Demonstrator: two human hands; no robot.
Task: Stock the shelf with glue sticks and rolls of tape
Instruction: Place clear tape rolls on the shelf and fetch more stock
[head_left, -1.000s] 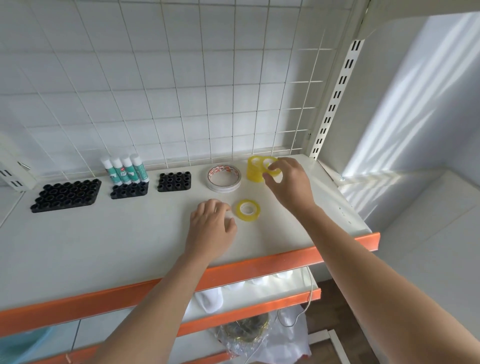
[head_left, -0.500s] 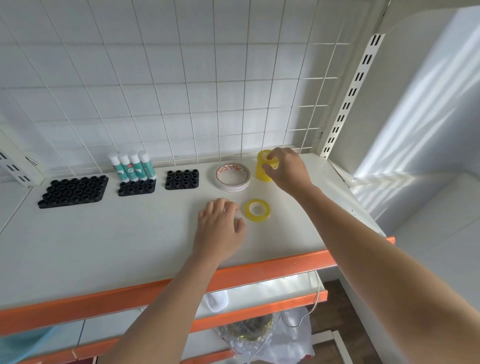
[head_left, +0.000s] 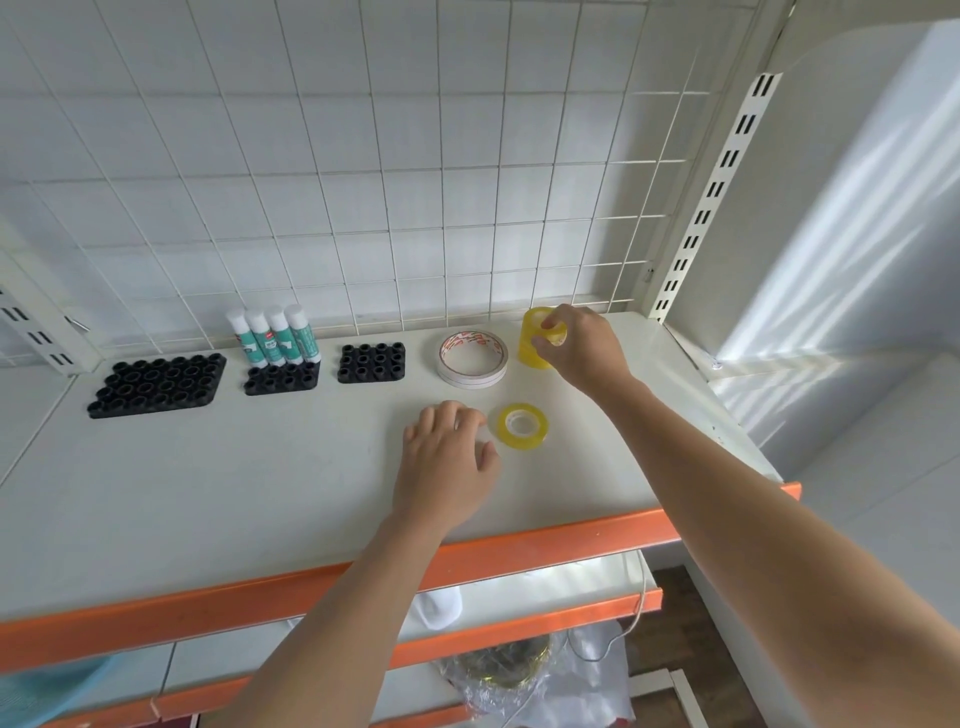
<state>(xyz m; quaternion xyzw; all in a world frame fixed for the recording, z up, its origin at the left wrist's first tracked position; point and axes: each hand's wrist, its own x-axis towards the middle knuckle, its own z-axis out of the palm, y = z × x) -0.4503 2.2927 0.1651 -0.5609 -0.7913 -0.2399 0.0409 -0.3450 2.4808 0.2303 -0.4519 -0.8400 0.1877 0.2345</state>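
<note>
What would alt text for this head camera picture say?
A person's right hand grips a roll on a stack of yellow tape rolls at the back of a white shelf. The left hand rests beside a flat yellow tape roll; four glue sticks stand further left.

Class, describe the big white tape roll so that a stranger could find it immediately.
Start at the white shelf with the orange front edge. Toward the back, right of the black holders, lies the wide white tape roll. Unlike the yellow rolls nearby, it is white with red print.
</note>
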